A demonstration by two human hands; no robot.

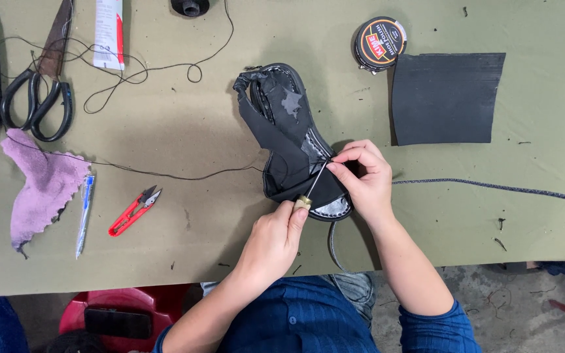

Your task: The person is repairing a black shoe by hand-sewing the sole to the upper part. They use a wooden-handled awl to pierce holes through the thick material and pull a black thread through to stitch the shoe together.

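The left hand (pixel 274 236) has its grip closed around a wooden-handled metal awl (pixel 311 189), pointing to 1 o'clock into the black leather sandal (pixel 289 131); the right hand (pixel 364 176) pinches the sandal's strap on the olive counter (pixel 230 117).

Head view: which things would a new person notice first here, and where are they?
At the centre, a black sandal lies on the olive table; the left hand drives an awl into it while the right hand pinches the sandal at the awl's tip. At lower left, small red thread snips catch the eye, and at far left lie large black scissors. A dark square sheet sits at upper right.
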